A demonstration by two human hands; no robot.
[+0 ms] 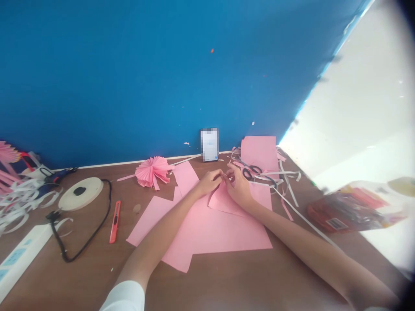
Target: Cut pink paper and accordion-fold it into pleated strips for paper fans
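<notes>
pink paper (223,196), between fingers (218,175) (left and right)

Plain bubblegum-pink paper sheets (223,233). Pink paper rosette (152,172), radial pleat pattern. Saturated blue wall (129,77), pale paint flecks. Brown tabletop (87,276). Orange-red box cutter (114,221). Black scissors handles (255,167). White paper strips (16,207). Black cable (110,198).
</notes>
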